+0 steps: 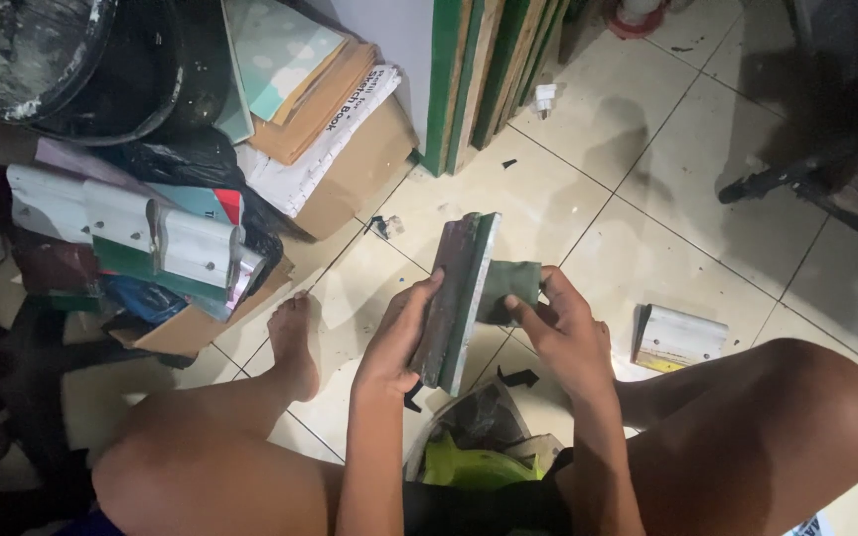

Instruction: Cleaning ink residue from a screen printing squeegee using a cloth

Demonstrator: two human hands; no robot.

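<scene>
**Squeegee held upright between two hands, cloth pressed to its edge**

The person sits low on the tiled floor point(647, 248), knees spread, bare foot point(292, 337) stretched toward ten o'clock. Between the knees, the left hand point(399, 342) is closed around a squeegee point(459, 298), a flat wooden bar with a green strip along one long side. Its long axis runs from about six o'clock up to twelve, tipped slightly toward one o'clock, with the lower end near the wrist and the upper end free above the fingers. The wood looks worn and stained, dull purple-grey on its broad face.

The right hand point(563, 333) comes in from four o'clock and pinches a folded dark green cloth point(508, 288) against the green edge, roughly at mid-length. Thumb and fingers are closed on the cloth; it looks soft and crumpled, touching the bar's edge. Both hands are equally near the bar, the left bearing it, the right only meeting it through the cloth.

At three o'clock a second squeegee point(677, 339) with a pale metal-looking holder lies on the floor, apart from the hands. At nine o'clock several more pale holders point(151, 233) are stacked on cardboard and books point(320, 119). Green-edged wooden frames point(479, 69) lean at twelve o'clock. Below the hands sits an open plastic bag point(469, 452) with something yellow-green inside.
</scene>
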